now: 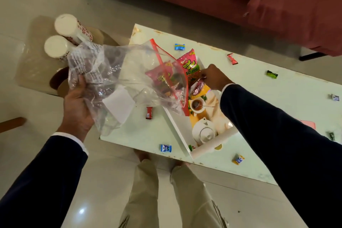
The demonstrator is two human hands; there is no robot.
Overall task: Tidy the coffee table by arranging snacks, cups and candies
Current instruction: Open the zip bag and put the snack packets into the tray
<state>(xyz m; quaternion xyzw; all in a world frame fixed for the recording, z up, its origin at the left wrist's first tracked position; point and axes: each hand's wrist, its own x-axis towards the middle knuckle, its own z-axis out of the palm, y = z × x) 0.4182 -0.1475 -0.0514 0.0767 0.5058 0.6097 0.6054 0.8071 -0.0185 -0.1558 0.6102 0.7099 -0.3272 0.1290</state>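
Two hands are at work, both yours, both in dark sleeves; your left hand (78, 105) sits at nine o'clock of the frame, palm up, its fingers curled round the crumpled end of a clear zip bag (129, 81); the bag hangs open toward three o'clock, its red zip edge draped over the white tray (180, 135). Your right hand (215, 77) reaches in from four o'clock, knuckles up, fingertips drawn together and pinching the top of a snack packet (199, 89) lying in the tray; a pink snack pouch (190, 65) stands just beside it at eleven o'clock, and another pouch (162, 77) shows through the bag's plastic. The tray rests on the pale coffee table (259, 98); its floor bears a printed teapot and cup picture.

Candies lie scattered on the table: a blue one (179, 47) at twelve o'clock of the tray, a red one (232, 59) and a green one (272, 74) toward two o'clock, a red one (149, 112) at nine o'clock, a blue one (165, 148) and a yellow one (238, 159) near the table's front edge. Two paper cup stacks (63, 37) lie on a side stool at ten o'clock, partly behind the bag.
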